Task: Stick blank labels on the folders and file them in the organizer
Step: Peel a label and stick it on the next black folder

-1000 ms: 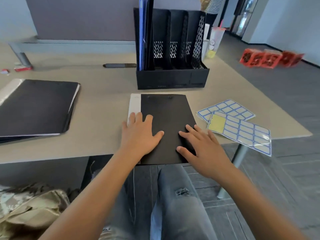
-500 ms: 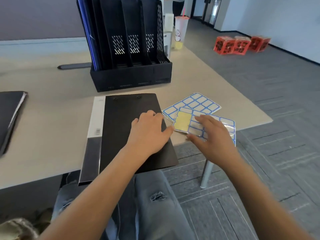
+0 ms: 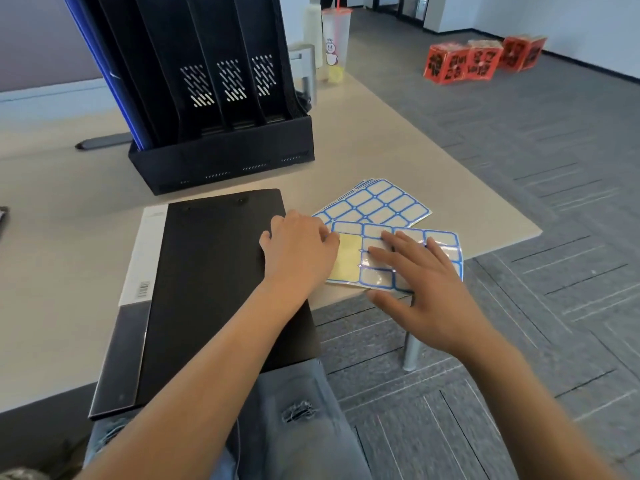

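Label-peeling step: your right hand [image 3: 420, 285] lies flat, grip open, on the label sheet [image 3: 377, 258]; your left hand [image 3: 299, 251], grip unclear, must lift a label for the folder [image 3: 214, 289].

Beige desk [image 3: 398, 140]; grey carpet-tiled floor [image 3: 519, 133] (red boxes [image 3: 481, 58] beyond); white wall [image 3: 571, 19].

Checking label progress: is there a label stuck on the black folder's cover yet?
No, the black folder cover shows no blue-bordered label; both hands are at the label sheet beside it.

Black folder [image 3: 214, 271]; blue-bordered label sheet [image 3: 377, 206]; black slotted organizer [image 3: 221, 157]
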The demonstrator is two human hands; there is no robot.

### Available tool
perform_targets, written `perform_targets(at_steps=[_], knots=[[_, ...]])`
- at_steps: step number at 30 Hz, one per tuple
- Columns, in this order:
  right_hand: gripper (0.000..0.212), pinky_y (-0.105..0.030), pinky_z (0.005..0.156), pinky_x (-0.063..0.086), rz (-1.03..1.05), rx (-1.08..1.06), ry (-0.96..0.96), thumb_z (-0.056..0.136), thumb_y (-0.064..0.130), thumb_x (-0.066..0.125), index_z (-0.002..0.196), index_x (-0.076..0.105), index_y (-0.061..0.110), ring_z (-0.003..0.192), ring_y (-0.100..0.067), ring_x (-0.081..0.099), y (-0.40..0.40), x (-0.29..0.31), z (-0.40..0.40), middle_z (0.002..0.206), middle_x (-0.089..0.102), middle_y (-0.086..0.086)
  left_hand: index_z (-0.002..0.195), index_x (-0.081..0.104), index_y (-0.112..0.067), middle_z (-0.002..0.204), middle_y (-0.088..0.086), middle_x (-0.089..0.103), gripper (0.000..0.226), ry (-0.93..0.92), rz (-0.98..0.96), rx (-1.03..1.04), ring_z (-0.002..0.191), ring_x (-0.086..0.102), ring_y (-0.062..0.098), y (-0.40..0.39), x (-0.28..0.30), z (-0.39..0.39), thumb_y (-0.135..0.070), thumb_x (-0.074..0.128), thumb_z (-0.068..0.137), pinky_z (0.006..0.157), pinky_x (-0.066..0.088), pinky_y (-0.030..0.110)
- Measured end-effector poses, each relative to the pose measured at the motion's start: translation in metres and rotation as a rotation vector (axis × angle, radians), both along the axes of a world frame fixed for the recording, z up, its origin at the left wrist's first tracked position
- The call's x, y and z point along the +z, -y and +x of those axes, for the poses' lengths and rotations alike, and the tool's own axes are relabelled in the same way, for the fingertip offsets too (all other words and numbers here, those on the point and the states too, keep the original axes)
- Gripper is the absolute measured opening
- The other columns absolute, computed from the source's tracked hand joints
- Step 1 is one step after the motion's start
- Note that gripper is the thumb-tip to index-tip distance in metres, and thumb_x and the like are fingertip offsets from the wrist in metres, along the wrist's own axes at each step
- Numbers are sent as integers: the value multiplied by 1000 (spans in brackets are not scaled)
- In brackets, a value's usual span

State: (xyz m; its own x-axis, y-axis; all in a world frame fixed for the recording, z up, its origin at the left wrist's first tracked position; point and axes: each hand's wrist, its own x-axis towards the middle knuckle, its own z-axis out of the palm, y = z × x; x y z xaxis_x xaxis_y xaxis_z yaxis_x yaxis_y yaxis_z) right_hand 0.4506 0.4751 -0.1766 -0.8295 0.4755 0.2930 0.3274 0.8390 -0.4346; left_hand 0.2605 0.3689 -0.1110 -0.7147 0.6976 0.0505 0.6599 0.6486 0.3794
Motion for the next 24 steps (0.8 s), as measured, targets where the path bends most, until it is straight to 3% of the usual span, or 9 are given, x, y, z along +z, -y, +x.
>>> perform_targets(at_steps=[4,7,10,13,16,20,24], knots=[[65,-45,133,9,1,10,-12,94,68,54,151,52,38,161,-9,23,0,-1,2,170,35,11,98,73,-30,112,-4,64,16,89,111,39,114,51,25,-3,1,1,-35,58,94,104,40,49],[61,-47,133,11,-19,3,-38,96,68,53,149,56,37,160,-8,26,1,0,3,169,39,10,88,67,-34,98,-14,69,6,170,302,42,105,61,17,-4,3,4,-28,66,90,98,47,45],[56,-39,132,12,-56,-13,-105,100,63,50,145,61,32,158,-10,31,5,4,0,165,45,8,87,74,-26,81,-19,69,11,292,481,51,84,67,3,-1,7,11,-15,71,89,83,55,28],[45,-30,124,31,-79,-76,-261,102,48,59,138,67,21,145,-16,49,12,14,-6,153,56,3,87,76,-23,82,-17,72,13,385,589,83,80,67,-4,5,10,19,-11,71,89,72,51,13],[38,-30,114,44,-133,-124,-402,98,32,68,134,69,18,135,-14,57,22,32,-16,141,63,3,93,78,-19,88,-10,77,13,528,727,148,83,71,1,18,14,28,-10,71,89,69,52,13],[34,-11,106,40,-178,-117,-461,96,23,76,130,71,21,128,-8,59,39,52,-34,132,66,6,100,79,-15,92,-3,79,13,711,855,167,81,70,1,44,22,43,-8,71,92,73,55,16],[31,-21,108,45,-199,-47,-489,98,25,76,129,73,22,128,-7,60,53,61,-49,131,68,6,97,77,-14,91,2,79,9,822,899,193,88,75,20,64,26,47,-9,70,93,82,59,34]])
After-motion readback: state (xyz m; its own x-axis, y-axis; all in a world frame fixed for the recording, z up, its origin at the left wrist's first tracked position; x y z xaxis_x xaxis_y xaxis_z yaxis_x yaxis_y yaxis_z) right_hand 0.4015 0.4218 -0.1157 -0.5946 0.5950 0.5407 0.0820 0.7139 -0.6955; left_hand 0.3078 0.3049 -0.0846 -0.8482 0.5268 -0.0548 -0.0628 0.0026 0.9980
